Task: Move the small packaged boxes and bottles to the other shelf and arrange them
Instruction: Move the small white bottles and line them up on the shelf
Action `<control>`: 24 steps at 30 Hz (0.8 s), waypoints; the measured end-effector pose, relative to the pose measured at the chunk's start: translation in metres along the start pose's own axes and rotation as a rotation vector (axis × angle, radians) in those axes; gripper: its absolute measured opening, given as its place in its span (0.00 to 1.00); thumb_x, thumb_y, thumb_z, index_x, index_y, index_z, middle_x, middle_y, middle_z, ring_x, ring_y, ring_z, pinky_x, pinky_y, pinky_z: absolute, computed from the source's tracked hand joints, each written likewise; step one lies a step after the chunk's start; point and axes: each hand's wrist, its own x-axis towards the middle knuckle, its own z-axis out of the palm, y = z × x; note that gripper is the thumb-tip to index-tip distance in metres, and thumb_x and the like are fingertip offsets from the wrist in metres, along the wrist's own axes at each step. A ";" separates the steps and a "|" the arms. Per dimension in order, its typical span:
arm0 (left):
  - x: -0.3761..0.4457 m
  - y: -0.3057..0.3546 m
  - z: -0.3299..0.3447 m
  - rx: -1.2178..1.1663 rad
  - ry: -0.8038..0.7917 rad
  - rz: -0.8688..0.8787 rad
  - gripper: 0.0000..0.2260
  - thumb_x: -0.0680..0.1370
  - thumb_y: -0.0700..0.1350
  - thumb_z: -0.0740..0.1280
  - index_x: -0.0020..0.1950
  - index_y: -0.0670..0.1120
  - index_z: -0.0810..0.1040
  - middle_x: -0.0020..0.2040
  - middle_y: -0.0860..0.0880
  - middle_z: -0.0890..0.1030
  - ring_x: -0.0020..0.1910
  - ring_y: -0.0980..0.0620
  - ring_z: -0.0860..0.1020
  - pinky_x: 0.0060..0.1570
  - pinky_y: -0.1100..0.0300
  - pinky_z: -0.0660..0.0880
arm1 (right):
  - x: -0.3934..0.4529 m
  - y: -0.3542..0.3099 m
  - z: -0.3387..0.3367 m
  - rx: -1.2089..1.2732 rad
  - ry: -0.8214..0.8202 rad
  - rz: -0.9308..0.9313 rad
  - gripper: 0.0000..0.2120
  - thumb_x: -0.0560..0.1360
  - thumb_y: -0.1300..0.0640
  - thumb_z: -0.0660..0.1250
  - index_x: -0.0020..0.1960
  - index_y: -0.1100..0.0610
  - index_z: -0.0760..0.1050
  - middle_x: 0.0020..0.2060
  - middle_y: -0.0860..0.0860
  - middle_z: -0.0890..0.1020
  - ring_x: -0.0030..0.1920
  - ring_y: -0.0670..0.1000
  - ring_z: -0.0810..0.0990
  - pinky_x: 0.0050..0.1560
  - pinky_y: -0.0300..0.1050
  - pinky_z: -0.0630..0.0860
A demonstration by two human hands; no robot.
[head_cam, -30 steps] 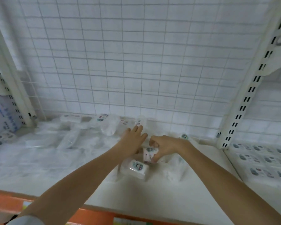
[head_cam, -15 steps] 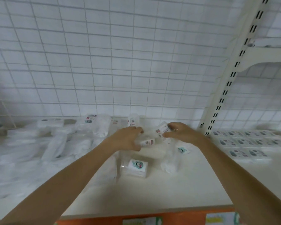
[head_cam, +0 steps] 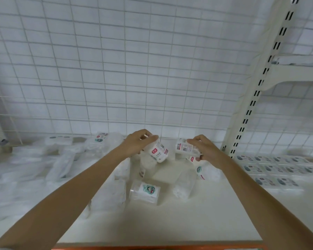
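Note:
My left hand (head_cam: 136, 143) grips a small white bottle (head_cam: 158, 152) with a red label, lifted above the shelf (head_cam: 170, 222). Beside it my right hand (head_cam: 204, 148) holds another small white pack (head_cam: 183, 148), with a second red-labelled one (head_cam: 192, 159) under its fingers. Below them a clear box with a cartoon label (head_cam: 145, 193) lies on the shelf, next to a clear pack (head_cam: 183, 186) and a labelled pack (head_cam: 201, 173).
Loose clear-wrapped packs (head_cam: 61, 165) cover the shelf's left and back. A white slotted upright (head_cam: 255, 98) divides this shelf from the right one, where labelled boxes (head_cam: 273, 168) lie in neat rows. A wire grid backs both. An orange strip (head_cam: 152, 247) edges the front.
Both hands have lifted their packs off the shelf and drawn slightly apart. The view has swung to the right, showing more of the right-hand shelf.

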 end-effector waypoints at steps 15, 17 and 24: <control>0.006 0.014 0.028 0.198 0.067 -0.089 0.23 0.75 0.62 0.59 0.34 0.43 0.66 0.32 0.46 0.71 0.32 0.50 0.69 0.35 0.60 0.64 | -0.009 0.008 -0.018 0.046 -0.327 -0.161 0.21 0.71 0.65 0.71 0.60 0.49 0.73 0.54 0.57 0.79 0.54 0.54 0.79 0.57 0.51 0.75; 0.008 0.014 0.032 0.217 0.061 -0.095 0.20 0.76 0.58 0.61 0.40 0.41 0.74 0.35 0.49 0.76 0.34 0.52 0.73 0.33 0.63 0.65 | -0.009 0.010 -0.020 0.075 -0.378 -0.134 0.22 0.72 0.65 0.69 0.62 0.48 0.72 0.52 0.54 0.79 0.53 0.53 0.79 0.55 0.49 0.75; 0.011 0.009 0.027 0.055 -0.006 -0.104 0.14 0.74 0.57 0.65 0.47 0.47 0.76 0.44 0.49 0.78 0.34 0.55 0.72 0.31 0.64 0.66 | -0.006 0.018 -0.003 0.390 -0.218 -0.046 0.18 0.63 0.59 0.67 0.53 0.57 0.73 0.44 0.56 0.78 0.45 0.54 0.77 0.43 0.46 0.71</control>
